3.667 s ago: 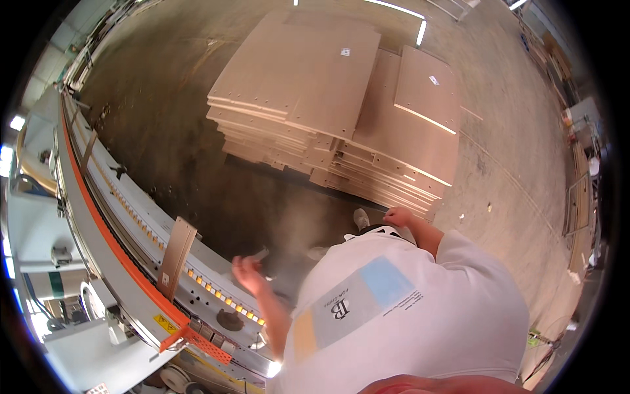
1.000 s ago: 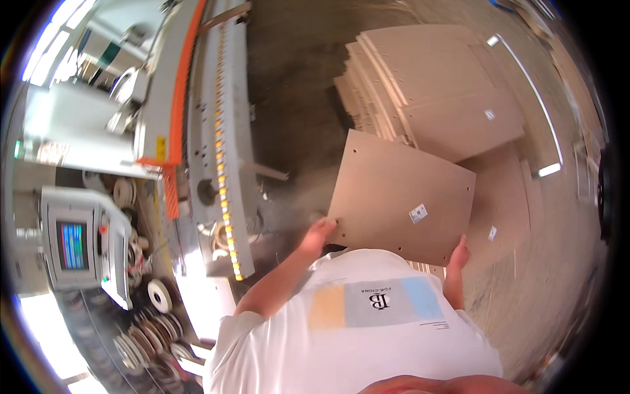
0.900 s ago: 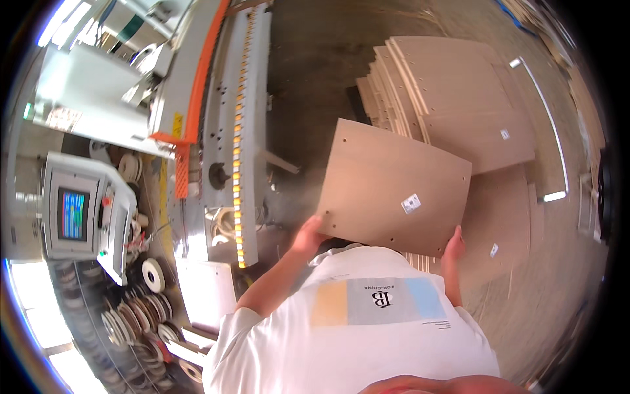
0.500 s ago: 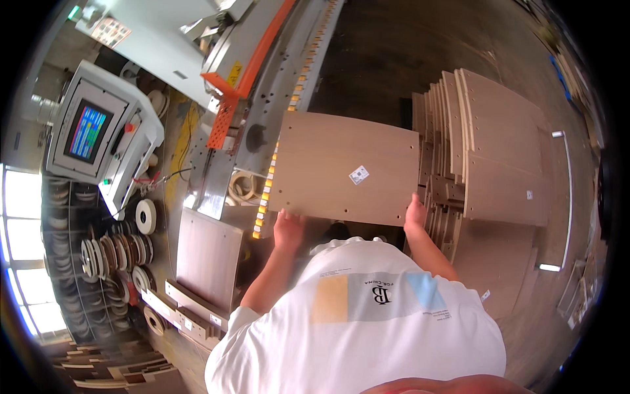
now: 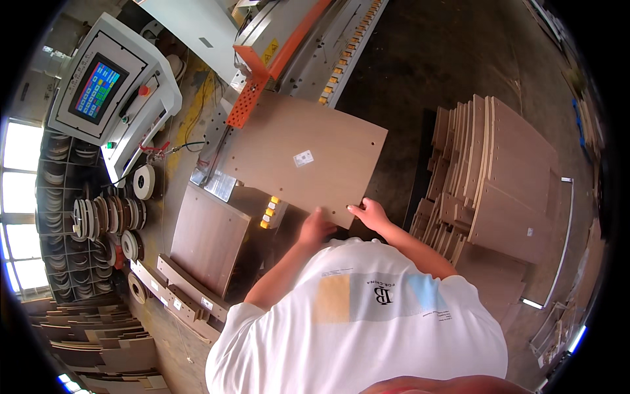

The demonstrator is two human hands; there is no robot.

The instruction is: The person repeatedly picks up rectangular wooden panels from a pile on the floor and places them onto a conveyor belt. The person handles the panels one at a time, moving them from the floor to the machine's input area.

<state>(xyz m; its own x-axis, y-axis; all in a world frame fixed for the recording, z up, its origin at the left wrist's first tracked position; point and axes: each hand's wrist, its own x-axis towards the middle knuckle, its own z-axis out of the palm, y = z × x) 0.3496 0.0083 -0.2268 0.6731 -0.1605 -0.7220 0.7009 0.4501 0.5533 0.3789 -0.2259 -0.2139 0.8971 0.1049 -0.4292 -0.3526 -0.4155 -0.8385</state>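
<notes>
A flat brown wooden panel (image 5: 315, 154) with drilled holes and a white label lies across the machine's bed (image 5: 216, 187), its far left edge beneath the orange guard (image 5: 248, 98). My right hand (image 5: 371, 214) grips the panel's near right corner, thumb on top and the other fingers mostly hidden underneath. At the near edge, to its left, my left hand (image 5: 316, 227) is closed on the panel, slightly blurred, its fingers largely out of sight. The panel covers part of the strip of yellow rollers (image 5: 270, 211).
Stacked brown panels (image 5: 515, 164) stand on the right. To the left are a control console (image 5: 98, 85) with a lit screen, several rolls of edge banding (image 5: 108, 218), a leaning panel (image 5: 209, 238) and narrow boards (image 5: 180, 282).
Both hands have moved the panel left and turned it, bringing its far left side under the orange guard. My right hand has come closer to my left. The view has shifted too.
</notes>
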